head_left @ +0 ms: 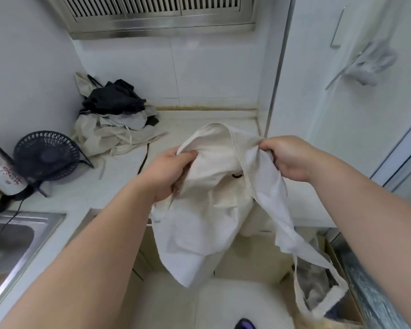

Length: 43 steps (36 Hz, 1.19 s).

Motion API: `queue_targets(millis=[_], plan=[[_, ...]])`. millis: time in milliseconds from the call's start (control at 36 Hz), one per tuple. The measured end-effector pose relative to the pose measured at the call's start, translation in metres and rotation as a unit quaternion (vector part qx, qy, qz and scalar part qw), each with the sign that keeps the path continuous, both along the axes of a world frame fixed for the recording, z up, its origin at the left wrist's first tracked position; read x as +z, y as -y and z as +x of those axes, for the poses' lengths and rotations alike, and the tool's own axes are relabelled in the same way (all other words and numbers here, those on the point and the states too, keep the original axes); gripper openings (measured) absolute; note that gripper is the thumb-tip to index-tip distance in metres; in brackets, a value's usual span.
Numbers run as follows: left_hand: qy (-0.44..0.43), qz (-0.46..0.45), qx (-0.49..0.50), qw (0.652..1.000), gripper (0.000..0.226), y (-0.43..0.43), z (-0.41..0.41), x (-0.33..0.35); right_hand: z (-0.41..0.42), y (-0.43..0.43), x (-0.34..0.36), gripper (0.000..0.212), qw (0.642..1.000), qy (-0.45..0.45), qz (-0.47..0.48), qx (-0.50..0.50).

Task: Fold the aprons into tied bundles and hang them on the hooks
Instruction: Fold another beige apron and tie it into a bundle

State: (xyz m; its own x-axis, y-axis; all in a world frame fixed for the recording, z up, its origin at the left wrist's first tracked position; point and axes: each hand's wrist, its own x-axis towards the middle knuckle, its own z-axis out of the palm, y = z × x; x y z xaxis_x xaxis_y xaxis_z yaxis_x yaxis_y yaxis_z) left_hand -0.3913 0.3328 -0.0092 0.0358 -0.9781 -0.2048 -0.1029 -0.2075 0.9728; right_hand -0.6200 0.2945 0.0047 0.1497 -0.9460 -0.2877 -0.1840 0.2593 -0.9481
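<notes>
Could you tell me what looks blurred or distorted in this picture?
Head view: wide-angle distortion stretches the edges; the grey bundle at upper right is blurred; the cream apron, left hand and right hand are fairly sharp; lighting soft, no glare.

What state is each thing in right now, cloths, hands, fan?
Cream apron, unfolded, held up, hanging loose past the counter edge.
Left hand, gripping the apron's top.
Right hand, gripping the apron's top.
Pile of aprons, crumpled, unfolded on the counter.
Fan, standing; running or not, cannot tell.
Grey bundle, hung up at right, blurred.
</notes>
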Motion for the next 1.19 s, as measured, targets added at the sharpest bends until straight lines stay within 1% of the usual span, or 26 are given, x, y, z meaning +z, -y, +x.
queue_targets(millis=[111,194,278,306,333,389,417,472,528,583,639,667,694,750,806,861,889,944,1000,1028,1056,1083,1111,1139,1167,1194], plan=[[-0.016,0.014,-0.013,1.000,0.014,-0.038,0.007,-0.006,0.012,-0.034,-0.015,0.035,0.999,-0.017,-0.039,-0.017],[-0.041,0.046,-0.028,0.998,0.018,-0.065,0.015,-0.008,0.026,-0.061,-0.029,0.028,0.993,-0.060,-0.095,-0.036],[-0.083,0.093,-0.085,0.989,0.054,-0.090,0.020,-0.008,0.035,-0.085,-0.040,0.014,0.986,-0.081,-0.131,-0.061],[-0.077,0.088,-0.081,0.990,0.057,-0.100,0.019,-0.008,0.036,-0.093,-0.041,0.015,0.985,-0.088,-0.130,-0.065],[-0.047,0.066,-0.055,0.995,0.051,-0.107,0.017,-0.007,0.037,-0.099,-0.041,0.018,0.985,-0.092,-0.129,-0.065],[0.097,-0.005,0.059,0.994,0.035,-0.114,0.018,-0.010,0.038,-0.111,-0.038,0.032,0.986,-0.095,-0.122,-0.058],[0.191,-0.032,0.119,0.974,0.035,-0.115,0.022,-0.012,0.039,-0.117,-0.035,0.038,0.987,-0.092,-0.117,-0.056],[0.347,-0.040,0.191,0.917,0.055,-0.117,0.028,-0.015,0.041,-0.125,-0.032,0.042,0.988,-0.096,-0.109,-0.051],[0.413,-0.057,0.192,0.888,0.061,-0.127,0.031,-0.017,0.044,-0.130,-0.032,0.036,0.988,-0.102,-0.106,-0.042],[0.404,-0.101,0.157,0.895,0.046,-0.137,0.026,-0.016,0.048,-0.134,-0.033,0.026,0.988,-0.100,-0.102,-0.056],[0.326,-0.131,0.111,0.930,0.021,-0.145,0.018,-0.013,0.051,-0.136,-0.033,0.026,0.988,-0.091,-0.094,-0.084],[0.261,-0.120,0.078,0.955,0.022,-0.149,0.012,-0.011,0.052,-0.138,-0.032,0.028,0.988,-0.083,-0.091,-0.095],[0.197,-0.090,0.036,0.976,0.030,-0.153,0.007,-0.010,0.052,-0.140,-0.031,0.029,0.988,-0.073,-0.088,-0.104],[0.127,-0.004,-0.070,0.989,0.049,-0.162,-0.002,-0.009,0.049,-0.144,-0.028,0.029,0.988,-0.042,-0.083,-0.123],[0.132,0.068,-0.166,0.975,0.058,-0.168,-0.009,-0.016,0.043,-0.148,-0.025,0.031,0.987,-0.002,-0.080,-0.141],[0.188,0.105,-0.218,0.952,0.053,-0.175,-0.016,-0.028,0.034,-0.154,-0.025,0.037,0.986,0.038,-0.072,-0.149],[0.218,0.109,-0.225,0.943,0.046,-0.175,-0.018,-0.036,0.028,-0.156,-0.026,0.040,0.985,0.054,-0.064,-0.150],[0.219,0.092,-0.186,0.953,0.028,-0.175,-0.024,-0.049,0.011,-0.159,-0.031,0.044,0.986,0.051,-0.047,-0.155],[0.177,0.057,-0.090,0.978,0.019,-0.175,-0.031,-0.053,-0.007,-0.161,-0.038,0.043,0.987,-0.014,-0.038,-0.155],[0.163,0.029,-0.038,0.985,0.018,-0.175,-0.035,-0.052,-0.017,-0.163,-0.042,0.044,0.986,-0.084,-0.034,-0.140],[0.163,-0.001,-0.004,0.987,0.017,-0.176,-0.039,-0.049,-0.025,-0.164,-0.044,0.048,0.976,-0.186,-0.033,-0.106],[0.178,-0.027,0.003,0.984,0.016,-0.177,-0.042,-0.044,-0.030,-0.167,-0.045,0.053,0.952,-0.301,-0.027,-0.052],[0.204,-0.048,-0.016,0.978,0.015,-0.179,-0.046,-0.038,-0.034,-0.170,-0.044,0.062,0.916,-0.401,-0.017,0.002],[0.233,-0.063,-0.053,0.969,0.015,-0.180,-0.050,-0.032,-0.035,-0.174,-0.040,0.075,0.884,-0.465,-0.013,0.044],[0.264,-0.069,-0.098,0.957,0.014,-0.182,-0.054,-0.027,-0.033,-0.179,-0.035,0.088,0.867,-0.490,-0.025,0.081],[0.293,-0.073,-0.141,0.943,0.012,-0.185,-0.060,-0.022,-0.030,-0.184,-0.029,0.097,0.870,-0.475,-0.054,0.122]])
